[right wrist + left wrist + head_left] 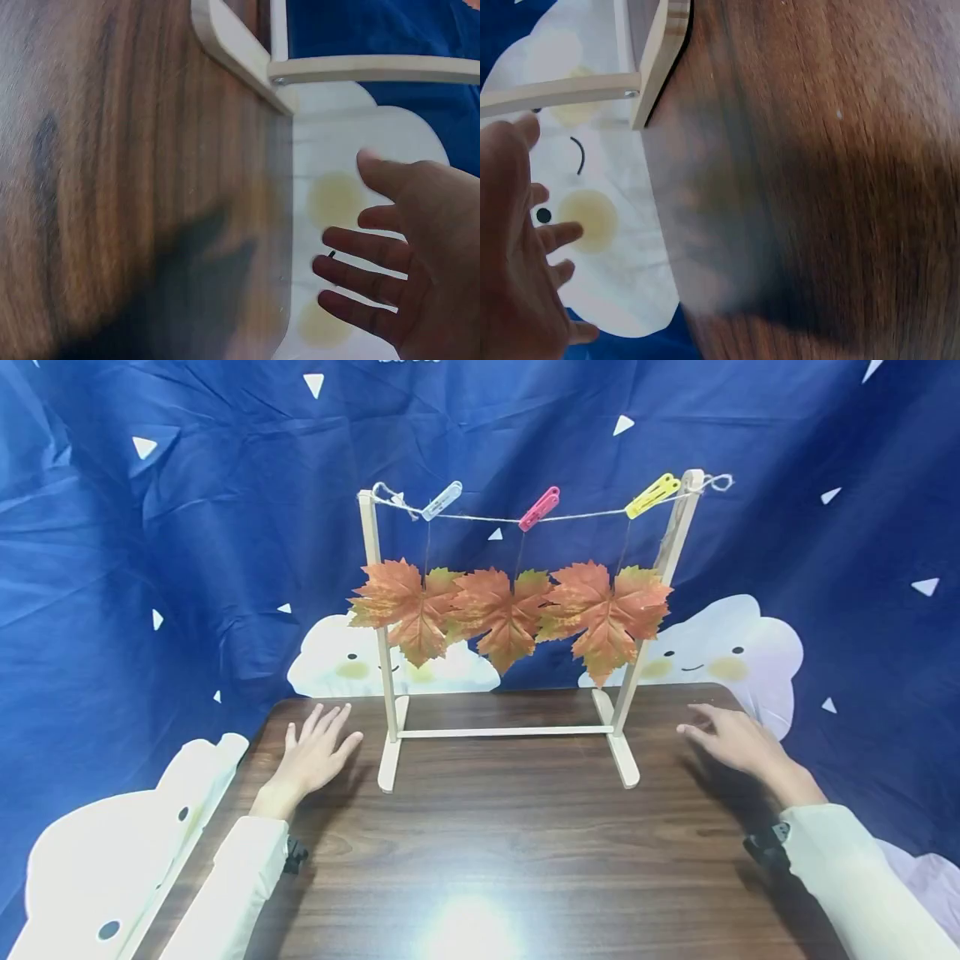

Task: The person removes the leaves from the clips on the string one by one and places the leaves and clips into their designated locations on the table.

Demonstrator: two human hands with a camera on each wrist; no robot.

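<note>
A pale wooden stand (506, 732) with two uprights is set toward the back of the table, a string (480, 517) tied between its tops. From the string hang three orange-green maple leaves, a left leaf (416, 610), a middle leaf (504, 614) and a right leaf (606, 614), on thin threads below a light blue clothespin (442, 501), a pink clothespin (539, 509) and a yellow clothespin (652, 497). My left hand (311, 756) is left of the stand, fingers spread, holding nothing. To the right of it my right hand (731, 742) has loosely bent fingers and holds nothing.
The brown wooden table (510, 835) carries the stand and reflects a bright light near its front. Behind hangs a blue cloth (225, 527) printed with white triangles and smiling clouds. Each sleeve has a dark wrist device below it.
</note>
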